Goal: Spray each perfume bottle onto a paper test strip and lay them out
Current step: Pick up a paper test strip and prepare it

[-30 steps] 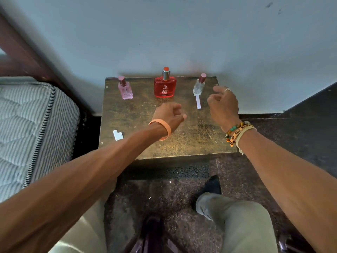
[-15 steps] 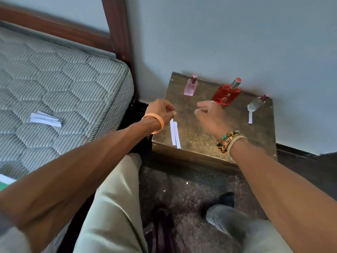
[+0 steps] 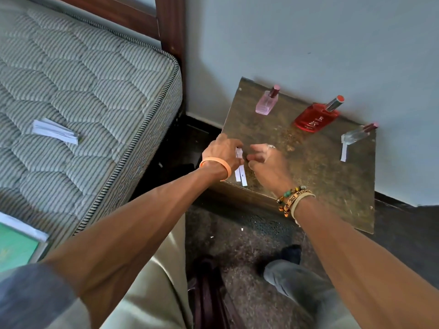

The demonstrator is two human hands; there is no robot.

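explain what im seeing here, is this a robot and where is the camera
No robot: a person wears a camera on the head, so you look down along their bare arms. On the small table stand a pink bottle, a red bottle and a clear bottle, with a single strip before the clear one. The left hand pinches two paper strips at the table's near edge; the right hand curls beside them, contact unclear. A stack of strips lies on the mattress.
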